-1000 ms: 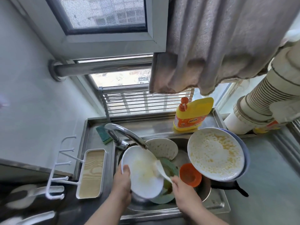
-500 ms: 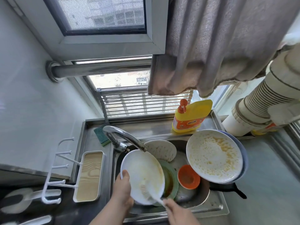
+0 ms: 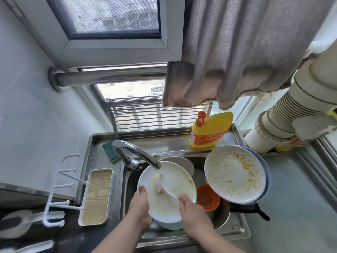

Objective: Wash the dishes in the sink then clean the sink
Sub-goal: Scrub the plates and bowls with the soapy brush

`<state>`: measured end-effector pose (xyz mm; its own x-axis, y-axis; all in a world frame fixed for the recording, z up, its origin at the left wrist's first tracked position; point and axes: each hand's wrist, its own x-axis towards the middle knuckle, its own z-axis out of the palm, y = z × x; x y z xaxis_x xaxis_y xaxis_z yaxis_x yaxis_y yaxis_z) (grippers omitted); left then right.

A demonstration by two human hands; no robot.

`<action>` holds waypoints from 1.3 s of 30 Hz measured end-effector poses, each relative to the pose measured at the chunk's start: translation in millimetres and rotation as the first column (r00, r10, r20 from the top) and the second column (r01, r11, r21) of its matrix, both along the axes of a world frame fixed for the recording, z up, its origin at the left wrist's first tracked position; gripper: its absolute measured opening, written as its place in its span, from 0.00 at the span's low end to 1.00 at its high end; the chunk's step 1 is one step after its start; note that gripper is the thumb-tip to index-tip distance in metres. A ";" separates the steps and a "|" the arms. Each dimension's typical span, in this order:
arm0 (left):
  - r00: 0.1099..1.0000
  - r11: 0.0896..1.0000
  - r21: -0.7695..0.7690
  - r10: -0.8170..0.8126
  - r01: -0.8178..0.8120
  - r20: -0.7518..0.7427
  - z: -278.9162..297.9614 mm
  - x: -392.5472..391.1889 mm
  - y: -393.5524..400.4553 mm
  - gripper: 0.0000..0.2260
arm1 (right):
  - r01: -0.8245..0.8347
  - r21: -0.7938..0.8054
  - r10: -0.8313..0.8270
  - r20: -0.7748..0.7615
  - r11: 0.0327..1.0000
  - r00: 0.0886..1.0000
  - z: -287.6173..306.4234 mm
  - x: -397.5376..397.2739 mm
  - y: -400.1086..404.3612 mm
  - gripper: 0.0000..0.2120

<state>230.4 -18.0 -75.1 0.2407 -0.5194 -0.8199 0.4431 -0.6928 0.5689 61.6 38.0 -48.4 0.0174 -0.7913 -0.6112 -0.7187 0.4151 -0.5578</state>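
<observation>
Over the steel sink (image 3: pixel 237 230), tipped up under the tap (image 3: pixel 135 152): white plate (image 3: pixel 175 181), near edge gripped by left hand (image 3: pixel 139 207), thumb on rim. Off to the right, soapy plate (image 3: pixel 234 173) leaning over the sink edge. Between them, little room, only an orange bowl (image 3: pixel 207 197). Pressed on white plate: brush (image 3: pixel 157 184), handle held in curled right hand (image 3: pixel 193 211)

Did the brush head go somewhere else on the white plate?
Yes. The brush head moved from the white plate's near right edge up toward the faucet spout.
</observation>
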 end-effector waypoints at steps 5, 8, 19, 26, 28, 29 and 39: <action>0.999 0.999 0.011 0.034 -0.035 0.016 -2.6 11.0 -6.1 0.17 | -0.036 -0.004 0.036 -0.044 0.999 0.998 11.3 -10.5 45.0 0.11; 0.998 1.000 -0.001 0.022 -0.022 0.055 -0.3 11.9 -3.3 0.19 | -0.098 0.027 0.099 -0.046 0.995 0.994 17.9 -3.7 55.1 0.13; 0.982 0.983 -0.015 -0.182 0.183 0.049 28.6 -0.3 0.0 0.14 | -0.019 -0.096 0.008 -0.116 0.995 0.993 18.1 -2.4 -27.5 0.13; 0.983 0.985 0.008 -0.173 0.173 0.064 36.0 18.1 -11.6 0.19 | -0.032 -0.104 0.045 0.117 0.994 0.992 39.5 41.5 25.2 0.12; 0.948 0.963 -0.027 -0.258 0.268 0.188 37.6 15.4 1.6 0.16 | -0.015 -0.120 0.024 0.073 0.993 0.997 33.1 34.2 15.0 0.11; 0.937 0.956 -0.041 -0.275 0.291 0.217 35.0 13.1 8.3 0.14 | -0.007 -0.138 0.012 0.034 0.990 0.999 28.1 28.8 6.7 0.11; 0.910 0.940 -0.069 -0.303 0.334 0.282 32.6 22.3 9.8 0.11 | 0.108 -0.001 -0.108 -0.126 0.994 0.986 -2.8 -53.7 21.8 0.09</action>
<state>252.7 -8.2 -42.5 0.2456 -0.6900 -0.6808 0.0327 -0.6961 0.7172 7.9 59.8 -51.2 -0.1450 -0.7808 -0.6078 -0.7336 0.4970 -0.4634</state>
